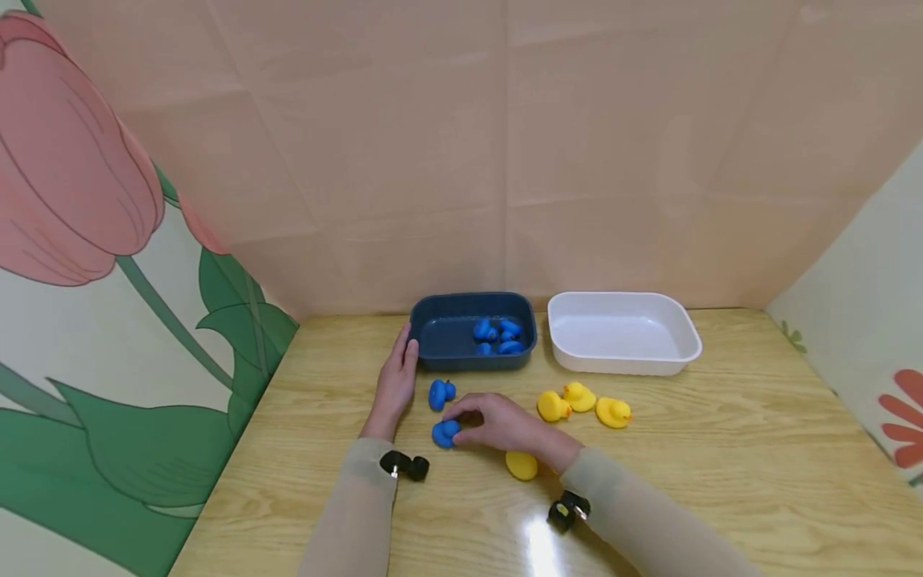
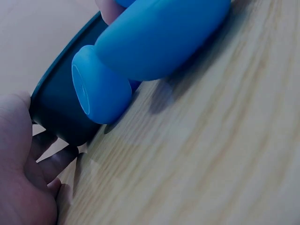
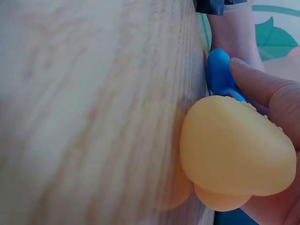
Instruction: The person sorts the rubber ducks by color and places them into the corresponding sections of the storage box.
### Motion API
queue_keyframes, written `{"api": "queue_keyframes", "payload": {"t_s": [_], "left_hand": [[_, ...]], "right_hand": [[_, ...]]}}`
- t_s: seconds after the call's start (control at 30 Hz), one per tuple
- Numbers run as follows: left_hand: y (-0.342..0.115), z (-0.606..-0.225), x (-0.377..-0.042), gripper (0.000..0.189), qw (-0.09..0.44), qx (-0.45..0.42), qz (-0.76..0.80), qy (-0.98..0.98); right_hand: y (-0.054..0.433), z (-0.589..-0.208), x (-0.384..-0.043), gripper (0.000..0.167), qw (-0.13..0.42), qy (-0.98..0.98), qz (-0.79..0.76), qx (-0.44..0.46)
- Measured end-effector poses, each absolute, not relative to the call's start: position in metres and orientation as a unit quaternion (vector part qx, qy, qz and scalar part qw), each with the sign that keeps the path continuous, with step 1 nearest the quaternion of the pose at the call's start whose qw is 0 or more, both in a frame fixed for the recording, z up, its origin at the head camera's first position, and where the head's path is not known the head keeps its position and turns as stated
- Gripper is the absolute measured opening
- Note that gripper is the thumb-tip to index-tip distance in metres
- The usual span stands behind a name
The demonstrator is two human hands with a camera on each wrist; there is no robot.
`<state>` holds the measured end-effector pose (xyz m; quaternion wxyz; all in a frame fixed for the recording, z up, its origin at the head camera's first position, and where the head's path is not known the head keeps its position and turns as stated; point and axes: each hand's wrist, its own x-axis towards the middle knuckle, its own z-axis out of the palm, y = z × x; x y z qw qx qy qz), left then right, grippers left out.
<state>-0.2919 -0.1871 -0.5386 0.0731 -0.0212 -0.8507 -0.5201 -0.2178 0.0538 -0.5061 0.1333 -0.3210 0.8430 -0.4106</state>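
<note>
My left hand rests against the left end of a dark blue tray, fingers fairly straight along its side. Several blue rubber ducks lie in the tray's right part. In front of it, my right hand pinches a blue rubber duck between thumb and fingers, at table level. Another blue duck lies on its side between that duck and the tray; it shows in the left wrist view too. A yellow duck sits below my right wrist, large in the right wrist view.
A white tray stands to the right of the dark blue one. Before it lie more yellow ducks. Behind both trays rises a pinkish covered wall. The wooden table reaches a painted wall on each side.
</note>
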Motion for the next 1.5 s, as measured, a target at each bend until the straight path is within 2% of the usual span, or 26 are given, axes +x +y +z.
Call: {"api": "queue_keyframes", "payload": {"t_s": [0.37,1.2,1.5], "left_hand": [[-0.187,-0.54,-0.292,0.06,0.072,-0.023,-0.522,-0.849],[-0.189,-0.539,-0.293,0.058,0.078,-0.043,-0.522,-0.849],[-0.188,-0.539,-0.292,0.059,0.078,-0.039,-0.521,-0.849]], "right_hand": [[0.06,-0.502,-0.219,0.03,0.121,0.837,-0.438,-0.306],[0.084,-0.451,-0.244,0.031,-0.03,0.863,-0.459,-0.211],[0.085,-0.448,-0.259,0.035,-0.048,0.882,-0.435,-0.174]]}}
